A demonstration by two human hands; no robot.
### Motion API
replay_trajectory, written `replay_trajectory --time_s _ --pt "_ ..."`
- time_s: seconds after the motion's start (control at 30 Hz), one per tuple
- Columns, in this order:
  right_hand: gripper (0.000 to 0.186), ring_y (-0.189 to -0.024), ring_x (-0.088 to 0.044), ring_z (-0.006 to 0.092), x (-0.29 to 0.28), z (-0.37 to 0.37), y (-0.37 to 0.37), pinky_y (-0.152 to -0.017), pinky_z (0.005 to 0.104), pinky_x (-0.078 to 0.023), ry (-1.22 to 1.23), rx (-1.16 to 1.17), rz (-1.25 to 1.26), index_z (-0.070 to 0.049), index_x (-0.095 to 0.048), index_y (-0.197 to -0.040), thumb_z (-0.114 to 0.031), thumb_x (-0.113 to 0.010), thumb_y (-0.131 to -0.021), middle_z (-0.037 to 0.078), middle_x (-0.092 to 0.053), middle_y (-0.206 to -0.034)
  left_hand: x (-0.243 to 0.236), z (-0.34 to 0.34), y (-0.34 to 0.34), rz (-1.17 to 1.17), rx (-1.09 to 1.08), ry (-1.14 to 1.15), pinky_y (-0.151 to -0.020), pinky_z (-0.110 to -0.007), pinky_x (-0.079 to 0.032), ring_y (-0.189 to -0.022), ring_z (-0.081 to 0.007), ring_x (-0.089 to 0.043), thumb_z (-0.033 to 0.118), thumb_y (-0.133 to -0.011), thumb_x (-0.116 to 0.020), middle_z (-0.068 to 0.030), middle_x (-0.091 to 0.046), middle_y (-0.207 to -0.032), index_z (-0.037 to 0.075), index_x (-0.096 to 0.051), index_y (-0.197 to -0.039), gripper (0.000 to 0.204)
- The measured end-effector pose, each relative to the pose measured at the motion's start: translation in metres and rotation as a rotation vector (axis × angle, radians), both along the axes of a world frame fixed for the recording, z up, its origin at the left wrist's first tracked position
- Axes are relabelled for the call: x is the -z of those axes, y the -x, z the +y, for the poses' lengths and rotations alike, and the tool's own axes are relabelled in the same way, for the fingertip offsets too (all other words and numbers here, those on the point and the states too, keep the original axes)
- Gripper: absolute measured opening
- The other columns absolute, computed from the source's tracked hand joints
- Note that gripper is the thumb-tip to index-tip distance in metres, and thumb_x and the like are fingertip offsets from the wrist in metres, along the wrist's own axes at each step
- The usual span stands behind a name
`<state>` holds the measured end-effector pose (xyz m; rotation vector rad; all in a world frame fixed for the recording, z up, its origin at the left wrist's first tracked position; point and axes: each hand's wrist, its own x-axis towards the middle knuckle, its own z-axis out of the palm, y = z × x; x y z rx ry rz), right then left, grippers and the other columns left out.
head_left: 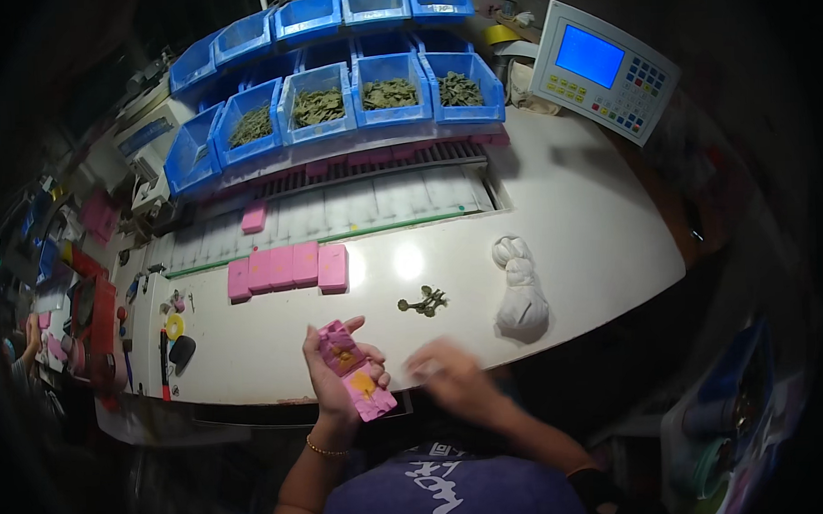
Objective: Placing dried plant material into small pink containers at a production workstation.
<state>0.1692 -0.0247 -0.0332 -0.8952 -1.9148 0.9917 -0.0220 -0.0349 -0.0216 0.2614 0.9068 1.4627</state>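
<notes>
My left hand (325,378) is wrapped round a pink rubber mould (373,403), which lies opened into two halves with yellowish patches on its inner faces. To its right, my right hand (456,378) is smeared by motion, apart from the mould. Its fingers look bent, but whether they hold anything does not show. Beyond both hands, a small heap of dark green branched pieces (424,301) lies on the white table (573,224). A knotted white cloth pouch (522,298) rests to the right of the heap.
Several closed pink blocks (294,264) stand in a row ahead, with one more pink block (254,216) on the marked panel (328,211) behind. Blue bins (320,102), some holding green pieces, rise at the back. A control console (604,69) stands back right; black tape-like items (183,351) lie left.
</notes>
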Motion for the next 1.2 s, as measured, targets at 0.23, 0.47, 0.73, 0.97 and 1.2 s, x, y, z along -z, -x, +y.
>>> replay_trajectory --time_s 0.23,0.47,0.73,0.97,1.2 --pt "0.049 -0.107 -0.053 0.0352 -0.003 0.079 -0.087 -0.095 0.0473 -0.045 -0.226 0.625 -0.543 -0.003 -0.056 -0.124 -0.004 -0.067 -0.076 0.018 -0.059 -0.124 0.002 0.013 0.002 -0.064 0.244 0.061 -0.047 -0.038 -0.048 -0.050 -0.0227 -0.052 0.058 -0.099 -0.032 -0.0168 -0.060 -0.077 0.005 -0.050 -0.127 0.063" --pt "0.054 -0.091 -0.060 0.0248 -0.033 0.021 -0.016 -0.075 0.0335 -0.050 -0.791 0.000 -0.305 -0.009 -0.061 -0.127 -0.001 -0.063 -0.073 0.010 -0.061 -0.134 -0.002 0.022 -0.007 0.072 0.303 0.119 -0.052 -0.040 -0.053 -0.059 -0.0246 -0.062 0.049 -0.101 -0.031 -0.0133 -0.064 -0.080 0.003 -0.053 -0.124 0.056" --pt "0.053 -0.075 -0.053 0.0218 -0.032 0.023 0.004 -0.068 0.0317 -0.048 -0.743 0.013 -0.182 -0.012 -0.067 -0.122 -0.001 -0.064 -0.070 0.000 -0.063 -0.134 -0.001 0.013 -0.007 0.145 0.333 0.032 -0.050 -0.033 -0.055 -0.056 -0.0211 -0.064 0.050 -0.103 -0.032 -0.0118 -0.065 -0.078 0.001 -0.061 -0.108 0.057" --pt "0.063 -0.079 -0.057 0.0286 -0.039 0.014 -0.002 -0.074 0.0370 -0.050 -0.440 0.049 0.000 -0.013 -0.065 -0.126 0.002 -0.065 -0.064 0.005 -0.062 -0.133 -0.001 0.025 0.003 0.236 0.319 0.030 -0.049 -0.031 -0.054 -0.057 -0.0238 -0.066 0.050 -0.103 -0.034 -0.0154 -0.067 -0.081 -0.002 -0.060 -0.106 0.058" --pt "0.062 -0.082 -0.055 0.0239 -0.047 0.011 -0.038 -0.082 0.0322 -0.048 0.065 -0.393 0.081 -0.006 -0.069 -0.121 0.007 -0.054 -0.063 0.013 -0.066 -0.125 -0.009 0.029 0.008 0.445 0.150 -0.188 -0.052 -0.031 -0.054 -0.061 -0.0245 -0.068 0.047 -0.105 -0.035 -0.0194 -0.067 -0.084 -0.004 -0.058 -0.113 0.057"
